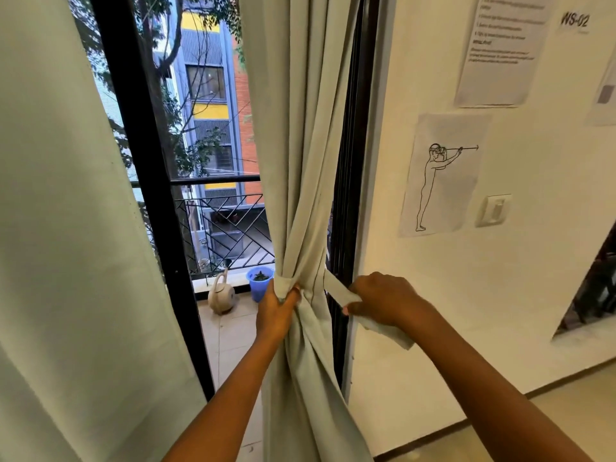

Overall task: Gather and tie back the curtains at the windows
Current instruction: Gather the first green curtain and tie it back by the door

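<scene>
1. the right curtain (300,145) hangs bunched beside the black frame (346,195) at the wall (433,295), cinched at its waist by the tie (336,291).
2. the left hand (278,308) pinches the tie's wrapped end against the front of the bunch; the right hand (383,300) is closed round the loose end, pulled out taut toward the wall.
3. risk: if the left pinch slackens, i judge the wrap would loosen and the folds spill open below.
4. risk: the loose end hangs past the right hand; a hard pull could drag the whole bunch sideways or slip the band down the smooth cloth.
5. risk: where the tie anchors behind the curtain is hidden, so i cannot tell whether it would hold.
6. count: two curtains, the left curtain (66,228) ungathered; one tie seen; two hands.
7. count: outside, one watering can (221,295), one blue pot (260,283); on the wall, one switch (493,210), at least four papers, one a figure sketch (440,175).
</scene>
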